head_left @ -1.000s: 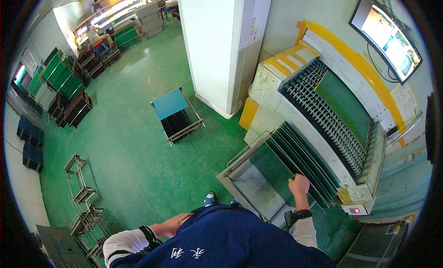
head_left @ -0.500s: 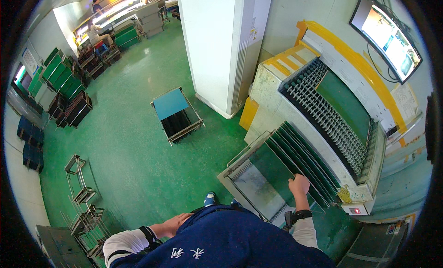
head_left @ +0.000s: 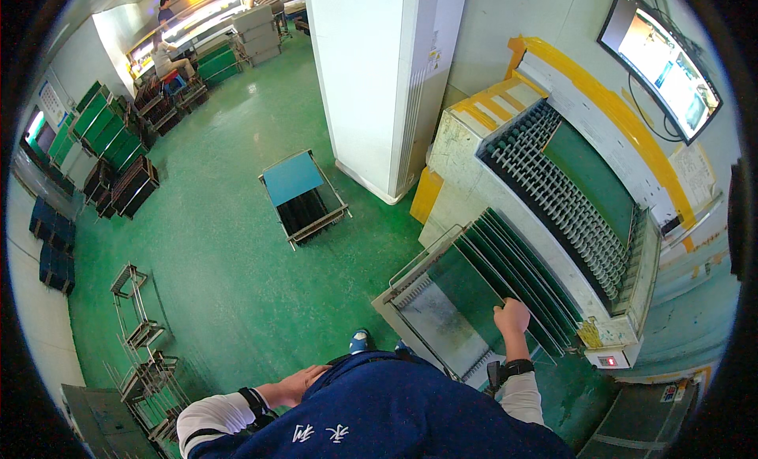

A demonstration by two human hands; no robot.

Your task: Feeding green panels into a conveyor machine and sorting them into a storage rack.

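My right hand (head_left: 512,317) is closed at the upper edge of a dark green panel (head_left: 474,289), the nearest of several standing in a slotted metal rack (head_left: 407,326). Its fingertips are partly hidden, and a black band circles that wrist. Against the dark blue apron (head_left: 379,408) at my waist lies my left hand (head_left: 298,385), fingers stretched out and holding nothing I can see. Beyond the rack stands a roller conveyor machine (head_left: 553,206), with one green panel (head_left: 588,182) flat on its rollers.
A tall white cabinet (head_left: 363,80) stands ahead. Left of it, a low rack (head_left: 304,232) carries a blue sheet (head_left: 292,179). Metal frames (head_left: 142,332) and stacked crates (head_left: 110,127) line the left side. A screen (head_left: 663,60) hangs at right. People work at the far bench.
My hands, the panels and the rack stay put. At the far bench, a seated person has shifted slightly.
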